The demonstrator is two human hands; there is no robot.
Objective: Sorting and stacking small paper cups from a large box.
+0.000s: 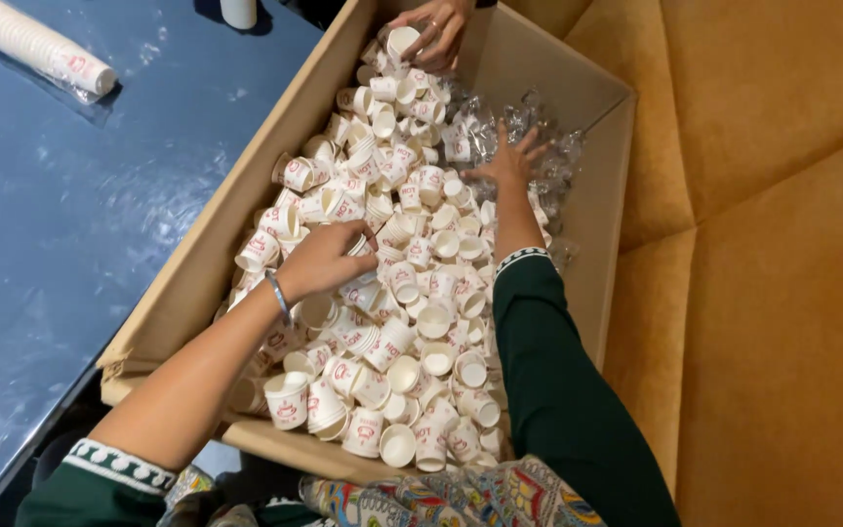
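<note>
A large cardboard box holds a heap of small white paper cups with red prints. My left hand rests on the pile at the box's left side, fingers curled around cups there, a thin bangle on the wrist. My right hand reaches further in, fingers spread over crumpled clear plastic wrapping and cups near the far right. Both arms wear dark green sleeves with white patterned cuffs. Another person's hand at the box's far end holds a cup.
A dark blue table lies to the left, with a wrapped sleeve of stacked cups on it. Mustard-yellow upholstered seating fills the right side. The box spans between them.
</note>
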